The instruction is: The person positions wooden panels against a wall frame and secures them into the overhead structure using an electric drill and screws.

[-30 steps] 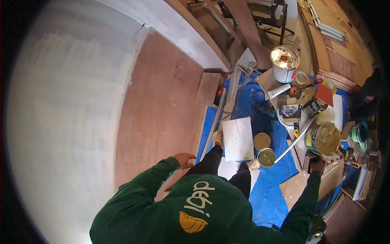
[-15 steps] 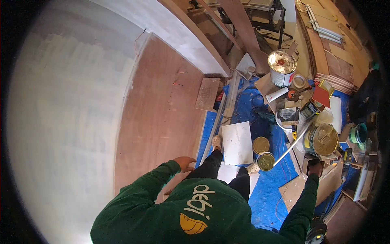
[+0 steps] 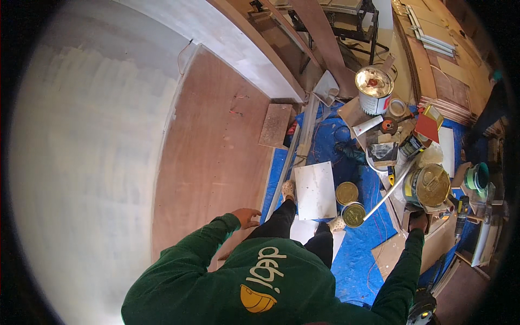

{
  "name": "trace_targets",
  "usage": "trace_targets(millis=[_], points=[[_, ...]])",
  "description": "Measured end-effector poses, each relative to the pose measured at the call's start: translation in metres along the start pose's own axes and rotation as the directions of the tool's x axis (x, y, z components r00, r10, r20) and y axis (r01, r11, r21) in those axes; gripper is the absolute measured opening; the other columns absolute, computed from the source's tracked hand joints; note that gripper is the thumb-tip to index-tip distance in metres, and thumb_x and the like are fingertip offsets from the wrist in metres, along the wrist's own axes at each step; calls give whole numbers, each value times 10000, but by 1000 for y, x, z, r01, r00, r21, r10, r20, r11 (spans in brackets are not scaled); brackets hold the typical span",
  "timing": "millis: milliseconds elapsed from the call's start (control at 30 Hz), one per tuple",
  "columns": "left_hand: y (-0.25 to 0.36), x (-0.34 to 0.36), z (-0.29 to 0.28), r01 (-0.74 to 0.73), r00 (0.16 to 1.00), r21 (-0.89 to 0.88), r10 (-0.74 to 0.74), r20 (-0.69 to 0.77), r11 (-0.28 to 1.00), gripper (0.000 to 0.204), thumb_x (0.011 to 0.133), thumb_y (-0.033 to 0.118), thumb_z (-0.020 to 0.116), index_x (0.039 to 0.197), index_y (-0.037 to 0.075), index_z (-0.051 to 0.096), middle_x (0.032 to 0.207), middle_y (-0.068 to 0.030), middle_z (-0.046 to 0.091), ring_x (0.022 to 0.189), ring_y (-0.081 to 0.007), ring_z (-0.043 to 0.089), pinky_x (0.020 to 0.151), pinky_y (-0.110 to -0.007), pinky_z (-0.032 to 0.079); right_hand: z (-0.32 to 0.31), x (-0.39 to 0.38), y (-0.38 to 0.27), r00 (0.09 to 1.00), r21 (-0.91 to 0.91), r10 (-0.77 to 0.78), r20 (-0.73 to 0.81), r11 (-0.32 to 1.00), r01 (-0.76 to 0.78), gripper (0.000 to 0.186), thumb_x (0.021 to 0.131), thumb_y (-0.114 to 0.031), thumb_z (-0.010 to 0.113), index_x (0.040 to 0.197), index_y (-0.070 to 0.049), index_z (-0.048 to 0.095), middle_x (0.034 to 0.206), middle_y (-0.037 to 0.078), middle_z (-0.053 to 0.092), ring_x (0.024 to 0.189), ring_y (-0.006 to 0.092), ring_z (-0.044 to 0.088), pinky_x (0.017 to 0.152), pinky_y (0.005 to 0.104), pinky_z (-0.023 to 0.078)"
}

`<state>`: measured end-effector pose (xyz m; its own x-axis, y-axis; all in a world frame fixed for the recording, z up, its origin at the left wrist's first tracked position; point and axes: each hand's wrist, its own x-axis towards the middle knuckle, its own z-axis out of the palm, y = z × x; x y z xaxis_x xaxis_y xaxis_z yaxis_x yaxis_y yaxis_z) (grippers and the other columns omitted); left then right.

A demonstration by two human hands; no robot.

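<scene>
My left hand hangs with loose, parted fingers and holds nothing, in front of a plywood panel beside the pale painted wall. My right hand is lower right, fingers bent round something dark that is mostly hidden, just below a large paint bucket with a dirty lid. A cordless drill lies to its right. A long pale rod leans beside the bucket. Two round cans and a white board are on the blue sheet by my feet.
A cluttered pile holds an open tin, a white tube and a red card. Stacked boards and a black folding stand are behind. Another person's dark-clothed legs show at far right. A green tub sits below them.
The person at far right has shifted position. The view has tilted slightly, so the scene sits a little lower. My hands have barely moved.
</scene>
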<state>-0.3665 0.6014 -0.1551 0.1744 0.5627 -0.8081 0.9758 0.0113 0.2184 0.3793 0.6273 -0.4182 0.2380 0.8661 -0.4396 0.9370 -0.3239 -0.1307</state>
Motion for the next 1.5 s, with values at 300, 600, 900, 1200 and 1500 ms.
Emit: trace_targets(millis=[300, 600, 900, 1200, 1500], points=[[8, 0, -13, 20, 998, -5, -19, 60, 1000, 574, 927, 398, 658, 1379, 71, 522, 1287, -200, 618, 1185, -354, 595, 1005, -436, 474, 29, 10, 16, 985, 211, 161, -60, 967, -145, 442, 827, -278, 667, 1188, -27, 624, 1204, 211, 652, 1217, 314, 580, 1049, 400, 440], [-56, 38, 28, 53, 989, -78, -41, 142, 996, 558, 961, 388, 615, 1371, 25, 513, 1245, -201, 615, 1191, -345, 586, 1002, -469, 491, 24, 26, -29, 968, 88, 188, -169, 981, -175, 260, 835, -249, 624, 1049, -111, 676, 1009, 146, 700, 935, 352, 684, 727, 486, 544], [-25, 90, -20, 15, 968, -33, -6, 253, 999, 576, 943, 366, 668, 1401, 56, 506, 1247, -191, 641, 1167, -314, 620, 952, -458, 523, -38, -22, -40, 899, 370, 407, -164, 870, -327, 228, 797, -143, 640, 979, -32, 723, 997, 198, 719, 952, 361, 703, 832, 433, 581], [53, 83, -76, -123, 974, 131, 95, 207, 984, 562, 959, 382, 630, 1390, 41, 507, 1327, -204, 579, 1199, -325, 578, 986, -478, 483, 25, 9, -18, 849, 275, 500, -171, 852, -446, 384, 918, -152, 493, 1253, -6, 611, 1227, 259, 622, 1099, 385, 641, 897, 516, 538], [104, 94, -72, -334, 941, 78, 327, 86, 939, 508, 907, 317, 705, 1298, 14, 591, 1242, -196, 650, 1105, -311, 647, 921, -393, 516, -52, -45, -13, 870, 919, 490, 56, 316, -237, 316, 790, -169, 775, 1057, -18, 699, 842, 132, 717, 695, 229, 712, 596, 373, 586]])
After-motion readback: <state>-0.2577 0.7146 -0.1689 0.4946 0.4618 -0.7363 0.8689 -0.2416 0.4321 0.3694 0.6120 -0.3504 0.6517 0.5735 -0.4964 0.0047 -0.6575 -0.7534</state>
